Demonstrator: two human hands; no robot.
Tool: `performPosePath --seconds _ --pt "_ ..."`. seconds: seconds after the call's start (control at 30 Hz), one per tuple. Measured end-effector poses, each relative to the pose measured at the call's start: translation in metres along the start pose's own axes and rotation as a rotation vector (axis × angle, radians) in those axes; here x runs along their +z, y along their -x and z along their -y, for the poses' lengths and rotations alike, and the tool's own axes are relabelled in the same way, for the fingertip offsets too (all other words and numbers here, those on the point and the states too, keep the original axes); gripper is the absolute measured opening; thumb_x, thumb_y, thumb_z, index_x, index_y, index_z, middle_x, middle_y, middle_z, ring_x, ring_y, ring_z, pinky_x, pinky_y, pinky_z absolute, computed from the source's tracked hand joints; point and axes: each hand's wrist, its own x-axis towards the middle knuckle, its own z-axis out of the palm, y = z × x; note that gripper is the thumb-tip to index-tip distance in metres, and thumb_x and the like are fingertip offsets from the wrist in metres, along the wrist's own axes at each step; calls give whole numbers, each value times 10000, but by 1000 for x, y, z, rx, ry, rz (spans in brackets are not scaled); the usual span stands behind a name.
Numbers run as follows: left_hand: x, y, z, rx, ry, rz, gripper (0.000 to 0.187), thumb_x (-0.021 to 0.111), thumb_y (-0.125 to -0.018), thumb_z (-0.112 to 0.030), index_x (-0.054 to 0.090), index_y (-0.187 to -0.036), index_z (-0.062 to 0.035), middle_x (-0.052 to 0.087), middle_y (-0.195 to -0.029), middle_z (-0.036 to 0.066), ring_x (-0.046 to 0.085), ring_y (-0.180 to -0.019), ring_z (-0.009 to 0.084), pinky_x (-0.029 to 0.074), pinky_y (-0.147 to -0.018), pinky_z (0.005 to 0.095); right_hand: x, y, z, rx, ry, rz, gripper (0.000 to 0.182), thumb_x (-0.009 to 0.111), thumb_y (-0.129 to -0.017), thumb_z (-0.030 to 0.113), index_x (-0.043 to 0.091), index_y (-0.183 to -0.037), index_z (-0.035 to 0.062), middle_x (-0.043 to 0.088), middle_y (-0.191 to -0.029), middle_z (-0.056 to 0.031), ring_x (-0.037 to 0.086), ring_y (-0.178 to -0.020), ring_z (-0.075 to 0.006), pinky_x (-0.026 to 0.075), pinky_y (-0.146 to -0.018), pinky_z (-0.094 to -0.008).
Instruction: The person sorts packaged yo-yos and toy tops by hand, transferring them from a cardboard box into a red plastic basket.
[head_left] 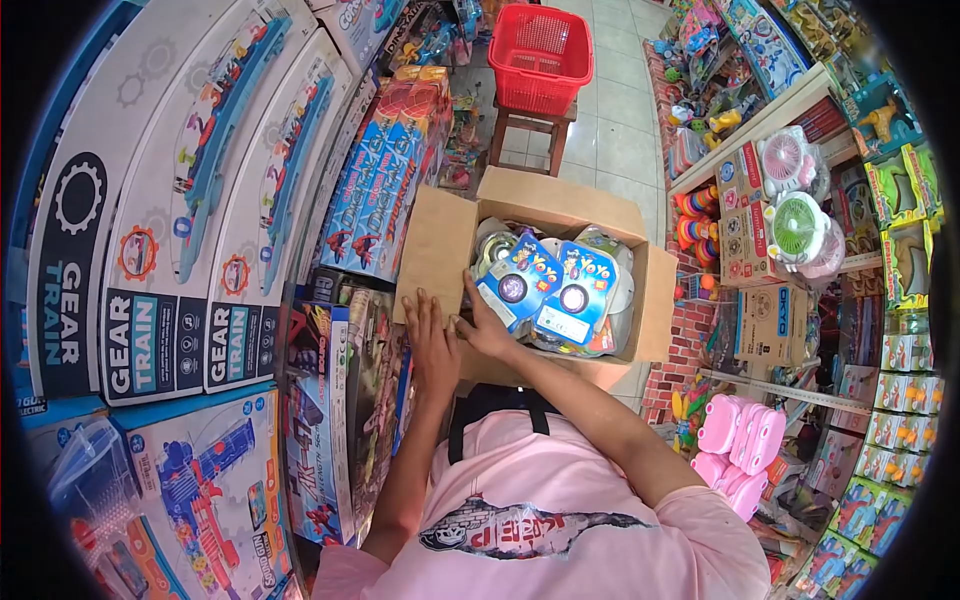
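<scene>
A pink shirt (560, 520) with a printed fish fills the bottom of the view, nearest the lens, as a person leans over an open cardboard box (440, 245) in a crowded toy shop. The left hand (432, 345) lies flat against the box's near wall, fingers straight and close together, holding nothing. Just beside it, the right hand (487, 330) reaches over the rim into the box, thumb raised, its fingers going under the lower edge of a blue yo-yo card (517, 283); whether they pinch the card or only touch it cannot be told. A second yo-yo card (573, 293) lies just beyond that hand, overlapping the first, on top of a heap of more packets that fills the box. To the left of the left hand stand tall boxed toys, among them white train set boxes (150, 250) and a toy gun box (215, 500) lower down. Well beyond both hands, past the far flap of the box, a red basket (540, 55) sits on a small wooden stool (530, 130). To the right of the right hand, shelves carry small fans (795, 225) in boxes, and pink cases (740, 440) hang below.
</scene>
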Motion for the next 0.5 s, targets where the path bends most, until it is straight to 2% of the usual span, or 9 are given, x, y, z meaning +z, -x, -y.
performPosePath --seconds 0.07,0.1,0.17,0.2,0.27,0.33,0.4,0.43,0.5 --pt "5 2 3 -4 4 12 486 442 -975 -109 396 -1427 64 247 -1571 227 154 -1473 420 159 -1188 511 8 -2 -3 257 -93 -138 743 614 -917 264 249 -1495 -27 440 -1409 -333 468 -1302 -436 400 -1071 -404" --pt "9 2 5 -9 8 22 484 433 -976 -103 396 -1428 64 224 -1581 225 143 -1472 431 153 -1191 512 9 -6 -8 253 -92 -139 743 614 -917 264 249 -1495 -27 440 -1409 -333 468 -1302 -436 400 -1071 -404" --pt "17 1 14 18 70 25 477 420 -978 -98 399 -1425 67 229 -1579 227 161 -1469 428 168 -1189 503 8 -18 -19 178 101 -212 509 617 -929 262 505 -1311 -55 633 -1149 -317 641 -1074 -416 500 -920 -415" --pt "20 1 18 40 131 31 471 408 -981 -94 403 -1423 71 234 -1577 229 179 -1466 424 183 -1187 494 3 -22 -15 176 100 -215 509 617 -929 262 505 -1311 -55 633 -1149 -317 641 -1074 -416 500 -920 -415" --pt "27 -1 24 28 175 50 460 406 -982 -96 416 -1404 85 258 -1563 239 208 -1457 421 210 -1179 485 -5 -27 -5 198 74 -198 350 611 -923 224 618 -1096 -80 680 -976 -297 683 -942 -400 530 -821 -407" --pt "33 -2 28 15 221 75 449 405 -983 -99 430 -1385 99 282 -1549 250 237 -1448 417 238 -1172 477 -3 -25 -15 155 55 -262 321 605 -919 204 623 -1058 -84 675 -933 -298 685 -886 -400 527 -775 -419" --pt "43 -3 33 -23 326 183 437 414 -995 -127 452 -1377 83 342 -1523 239 302 -1430 380 286 -1154 430 -5 -22 -21 110 37 -323 294 598 -915 184 628 -1021 -89 671 -891 -299 687 -830 -400 525 -730 -432" --pt "49 -3 37 -20 325 183 437 414 -995 -127 452 -1377 83 342 -1523 239 302 -1430 380 286 -1154 430 -8 -21 -22 163 79 -306 278 593 -912 172 622 -1014 -85 660 -875 -302 677 -815 -413 513 -712 -441" --pt "58 -6 38 -83 554 248 432 429 -1008 -179 472 -1388 23 424 -1474 230 399 -1377 366 348 -1110 397 -10 -19 -25 219 119 -298 263 588 -909 160 616 -1008 -82 649 -860 -305 667 -799 -426 500 -694 -451"
